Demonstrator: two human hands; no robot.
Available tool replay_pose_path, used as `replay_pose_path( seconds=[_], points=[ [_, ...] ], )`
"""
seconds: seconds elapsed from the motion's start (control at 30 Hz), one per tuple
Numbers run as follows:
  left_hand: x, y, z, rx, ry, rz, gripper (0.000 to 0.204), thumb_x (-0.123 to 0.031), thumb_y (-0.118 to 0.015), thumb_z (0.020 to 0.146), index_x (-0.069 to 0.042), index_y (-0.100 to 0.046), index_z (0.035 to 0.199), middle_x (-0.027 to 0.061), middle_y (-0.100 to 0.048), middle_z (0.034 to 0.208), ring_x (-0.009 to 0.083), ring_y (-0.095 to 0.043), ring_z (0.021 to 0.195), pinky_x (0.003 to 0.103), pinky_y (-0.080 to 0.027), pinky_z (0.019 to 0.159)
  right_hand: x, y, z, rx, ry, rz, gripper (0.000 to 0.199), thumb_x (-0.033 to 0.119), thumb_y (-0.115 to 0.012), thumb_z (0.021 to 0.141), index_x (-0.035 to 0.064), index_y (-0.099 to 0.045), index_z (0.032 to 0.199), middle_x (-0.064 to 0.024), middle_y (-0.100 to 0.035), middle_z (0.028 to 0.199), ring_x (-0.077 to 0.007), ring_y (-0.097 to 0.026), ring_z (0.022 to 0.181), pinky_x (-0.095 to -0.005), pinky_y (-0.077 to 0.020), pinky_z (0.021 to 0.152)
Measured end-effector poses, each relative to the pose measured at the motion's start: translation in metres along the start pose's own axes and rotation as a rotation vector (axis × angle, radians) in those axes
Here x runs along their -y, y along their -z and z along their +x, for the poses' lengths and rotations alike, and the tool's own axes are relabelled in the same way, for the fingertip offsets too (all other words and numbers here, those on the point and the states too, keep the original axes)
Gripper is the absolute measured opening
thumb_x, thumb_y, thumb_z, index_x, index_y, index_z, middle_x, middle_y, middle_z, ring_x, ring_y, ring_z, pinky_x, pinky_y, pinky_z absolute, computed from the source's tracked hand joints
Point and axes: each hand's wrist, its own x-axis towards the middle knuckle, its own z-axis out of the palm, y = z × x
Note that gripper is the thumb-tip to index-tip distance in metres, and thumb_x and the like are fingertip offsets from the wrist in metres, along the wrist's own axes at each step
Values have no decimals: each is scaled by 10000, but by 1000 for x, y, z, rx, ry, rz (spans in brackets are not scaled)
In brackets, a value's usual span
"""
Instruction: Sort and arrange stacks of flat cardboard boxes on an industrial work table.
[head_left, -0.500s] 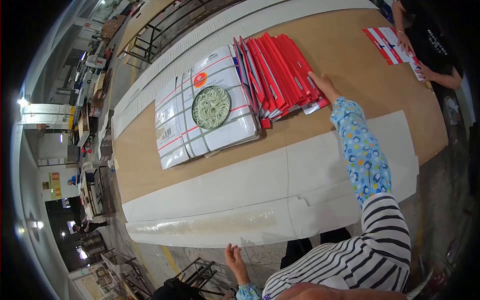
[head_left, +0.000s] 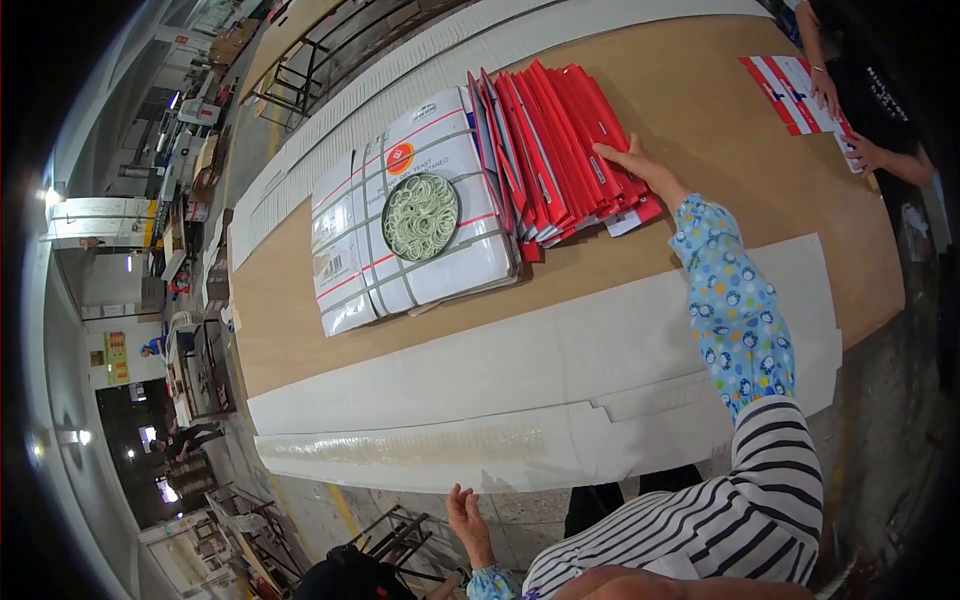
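The right hand [head_left: 630, 160] lies flat on top of a fanned pile of red folded cartons [head_left: 565, 140], with the fingers stretched out and spread a little, pressing down and not closed around anything. The arm behind it wears a blue sleeve cover with small cartoon shapes [head_left: 735, 310], and above that a black and white striped sleeve. The red cartons lie on the brown table [head_left: 700, 110], leaning one over the next like fallen books. Just beside them, on the left, sits a stack of white flat boxes [head_left: 400, 230] tied with pale bands. A round green tin full of pale rubber bands [head_left: 420, 216] rests on top of that white stack. Nearer to the person, long white cardboard sheets [head_left: 520, 370] cover the front edge of the table. The left hand [head_left: 468, 520] is down low, below that front edge and well apart from the red cartons, with its fingers loosely open and holding nothing. At the far right corner of the table, another person's hands [head_left: 860, 152] touch some red and white flat cartons [head_left: 795, 90]. On the far left there are racks and shelves in a dim room.
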Motion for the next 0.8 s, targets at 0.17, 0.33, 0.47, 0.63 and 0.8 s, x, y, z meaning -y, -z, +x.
replay_pose_path(
  seconds=[0.17,0.33,0.47,0.63,0.8],
  points=[
    [-13,-22,21,13,-54,-1,336,-123,-532,947,-10,-496,1262,107,-593,1083,181,-579,967,319,-484,850,-5,4,23,111,237,25,979,396,-803,639,-44,-294,1350,-219,-472,1276,-280,-521,1130,-381,-457,918],
    [-42,-47,51,70,-197,57,326,-81,-542,934,-16,-509,1252,117,-609,1078,191,-598,968,321,-489,844,-14,4,41,43,162,-63,636,251,-761,668,-30,-521,1186,-164,-618,1054,-233,-621,913,-354,-518,794],
    [-102,-107,92,202,-435,112,316,-34,-546,917,-9,-528,1232,125,-628,1064,191,-618,959,312,-496,828,-46,5,68,-87,201,15,487,221,-751,659,-21,-636,1065,-132,-677,932,-202,-659,822,-332,-539,744],
    [-186,-207,88,422,-753,87,366,4,-570,869,-26,-534,1232,128,-634,1027,202,-630,932,306,-498,801,-65,28,64,-222,303,-221,625,286,-751,630,-66,-576,1116,-222,-651,1010,-293,-652,927,-368,-513,837],
    [-228,-252,58,475,-936,131,386,-12,-586,858,-34,-528,1240,139,-628,990,240,-630,897,324,-499,783,-17,24,10,-128,136,-309,872,378,-751,614,-117,-392,1235,-291,-513,1225,-378,-546,1119,-410,-450,949]
  ],
)
